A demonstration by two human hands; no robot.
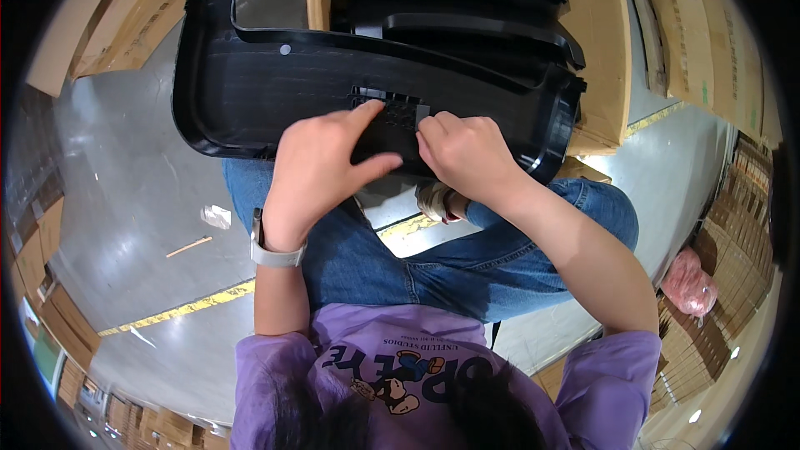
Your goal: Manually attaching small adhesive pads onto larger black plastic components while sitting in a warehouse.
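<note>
While the long black moulded-plastic panel (267, 87) lay slantwise across the upper middle of the frame, hollow face toward you, both your hands worked near its centre. Your left hand (315, 154) had a loose, unclosed grip: the thumb stood out to the right, well apart from the forefinger, whose tip reached the black slotted plastic section (386, 98). Your right hand (468, 150) had its fingers curled beside a small flat grey patch (422, 112) at that section's right end; whether its grip pinched anything, you could not have told from this view, since the knuckles hid the fingertips.

The panel's lower edge overlapped your faded blue denim jeans (350, 254), and neither hand was wrapped around its rim. It could have tipped or slid, in my judgement, if you had pushed hard off-centre or shifted your knees. Uneven pressure from the two hands might have bent or snapped the thin slots, and a fingertip could have been nipped among them. Just above, at the top of the frame, similar dark black plastic panels (467, 29) filled a tan open cardboard box (607, 58); the panel's upper right corner lay so near them that a sudden jolt might have knocked or scuffed it.
</note>
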